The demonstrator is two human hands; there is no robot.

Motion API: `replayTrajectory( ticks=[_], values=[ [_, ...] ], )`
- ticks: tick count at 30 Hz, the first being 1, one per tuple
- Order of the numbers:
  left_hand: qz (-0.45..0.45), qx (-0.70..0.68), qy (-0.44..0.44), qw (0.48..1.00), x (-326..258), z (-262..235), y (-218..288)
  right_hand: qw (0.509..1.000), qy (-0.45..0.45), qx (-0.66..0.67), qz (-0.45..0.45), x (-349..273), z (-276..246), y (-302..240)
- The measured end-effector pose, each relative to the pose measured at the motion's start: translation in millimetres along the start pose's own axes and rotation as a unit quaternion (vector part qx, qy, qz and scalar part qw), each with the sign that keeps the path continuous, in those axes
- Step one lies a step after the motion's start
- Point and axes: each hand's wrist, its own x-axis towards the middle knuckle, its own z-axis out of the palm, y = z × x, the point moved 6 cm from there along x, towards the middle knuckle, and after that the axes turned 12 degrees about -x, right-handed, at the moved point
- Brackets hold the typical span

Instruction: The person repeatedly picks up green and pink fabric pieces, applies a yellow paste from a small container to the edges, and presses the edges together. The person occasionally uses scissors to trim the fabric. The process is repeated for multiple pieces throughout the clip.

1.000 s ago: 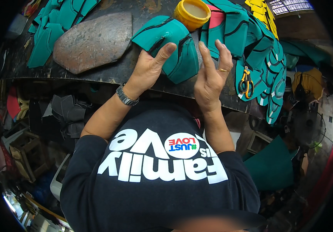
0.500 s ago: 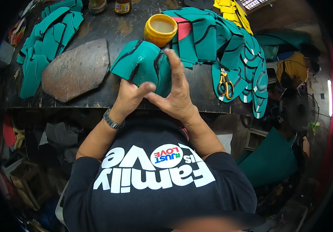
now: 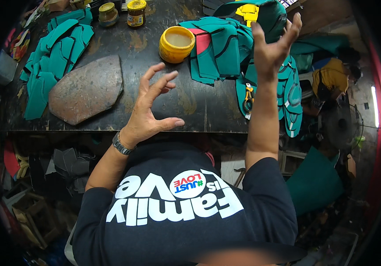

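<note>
We see our left hand [image 3: 153, 104] raised over the dark bench [image 3: 199, 106], fingers spread and curled, holding nothing. Our right hand [image 3: 272, 44] is lifted open beside a green cut piece [image 3: 266, 15] at its fingertips; whether they touch we cannot tell. Between the hands sits a yellow tub [image 3: 176, 43] holding pale glue-like paste. Two lidded jars [image 3: 136, 12] stand at the far edge.

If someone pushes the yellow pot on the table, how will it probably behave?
The yellow pot looks squat and wide, so it would probably slide rather than tip. It stands open with pale liquid inside, so a quick push may spill it. It touches the teal cut pieces, which could block it on that side.
</note>
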Motion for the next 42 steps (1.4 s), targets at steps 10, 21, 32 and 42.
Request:
replayTrajectory(
  ticks=[10,21,32,42],
  values=[
    [-0.075,-0.015,-0.090,0.993,-13,11,-1,0.868,-0.305,-0.378,0.104,-36,102,94],
    [-0.025,0.106,0.077,0.991,-12,-90,15,0.985,-0.171,0.010,0.022,-67,59,-18],
    [-0.089,0.630,0.340,0.692,24,-324,-16,0.857,-0.375,0.343,0.081,-169,84,-139],
    [0.013,0.545,0.296,0.784,11,-311,-13,0.849,-0.351,0.380,0.110,-147,91,-131]
  ],
)
